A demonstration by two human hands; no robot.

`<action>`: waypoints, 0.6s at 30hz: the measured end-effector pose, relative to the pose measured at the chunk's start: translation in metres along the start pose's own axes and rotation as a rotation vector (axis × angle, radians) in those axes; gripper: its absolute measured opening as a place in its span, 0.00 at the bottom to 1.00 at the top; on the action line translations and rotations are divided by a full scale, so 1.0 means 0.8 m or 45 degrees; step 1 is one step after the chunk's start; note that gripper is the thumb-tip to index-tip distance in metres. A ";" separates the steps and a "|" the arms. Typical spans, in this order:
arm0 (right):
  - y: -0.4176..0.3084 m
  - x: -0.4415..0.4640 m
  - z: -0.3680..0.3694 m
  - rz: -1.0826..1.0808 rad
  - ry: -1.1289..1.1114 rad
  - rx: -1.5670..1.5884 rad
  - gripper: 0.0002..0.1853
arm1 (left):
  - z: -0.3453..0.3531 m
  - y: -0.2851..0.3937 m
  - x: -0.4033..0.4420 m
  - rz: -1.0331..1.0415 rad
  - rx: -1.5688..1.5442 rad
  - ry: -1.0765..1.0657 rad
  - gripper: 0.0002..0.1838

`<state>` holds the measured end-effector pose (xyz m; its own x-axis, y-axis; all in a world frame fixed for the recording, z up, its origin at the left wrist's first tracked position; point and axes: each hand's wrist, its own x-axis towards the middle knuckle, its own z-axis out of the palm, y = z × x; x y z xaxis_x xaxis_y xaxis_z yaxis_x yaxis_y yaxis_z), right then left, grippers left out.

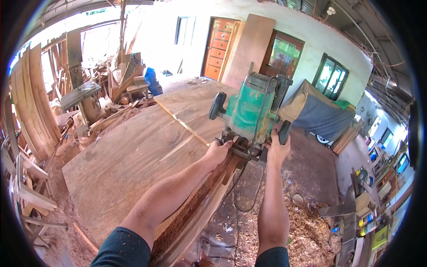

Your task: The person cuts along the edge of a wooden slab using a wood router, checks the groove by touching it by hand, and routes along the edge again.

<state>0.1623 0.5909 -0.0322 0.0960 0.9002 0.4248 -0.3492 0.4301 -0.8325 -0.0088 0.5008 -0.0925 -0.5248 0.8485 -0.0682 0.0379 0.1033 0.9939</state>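
Observation:
A green plunge router [251,107] with black knobs stands on a long wooden plank [202,218] that runs along the edge of a broad wooden board. My left hand [218,152] is closed at the left side of the router's metal base, thumb toward the guide bar. On the other side, my right hand [278,149] is closed around the lower right part of the router, just below its right handle. The cutting bit is hidden beneath the base. A dark power cord [249,209] loops down from the router, between my arms.
The broad wooden board [124,151] carries a thin wooden strip [180,121]. Wood shavings [307,236] cover the floor at right. Scrap wood [111,89] is heaped at back left. A cloth-covered object [320,113] stands at back right, with tools and bottles [367,222] at far right.

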 end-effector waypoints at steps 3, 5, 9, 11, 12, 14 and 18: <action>0.005 0.007 0.000 -0.009 0.006 -0.027 0.14 | 0.003 0.008 -0.005 0.014 -0.016 0.006 0.30; 0.008 0.011 -0.001 -0.001 0.016 -0.049 0.15 | 0.005 0.010 -0.006 0.036 -0.005 0.027 0.31; 0.020 0.022 -0.003 -0.018 -0.008 0.000 0.15 | 0.006 0.007 0.008 0.029 -0.038 -0.048 0.31; 0.022 0.027 -0.002 -0.025 -0.007 0.002 0.15 | 0.008 0.014 0.007 0.023 -0.023 -0.039 0.31; 0.023 0.029 -0.001 -0.019 -0.002 0.005 0.14 | 0.011 0.011 0.012 0.029 -0.044 -0.038 0.31; 0.025 0.034 0.002 -0.009 0.005 0.011 0.14 | 0.016 0.008 0.023 0.044 -0.090 -0.034 0.31; 0.039 0.053 -0.003 -0.027 -0.003 -0.081 0.15 | 0.017 0.020 0.031 -0.020 -0.036 -0.063 0.31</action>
<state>0.1574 0.6422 -0.0408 0.1006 0.8909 0.4430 -0.2874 0.4522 -0.8443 -0.0095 0.5308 -0.0793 -0.4823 0.8717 -0.0871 0.0054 0.1024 0.9947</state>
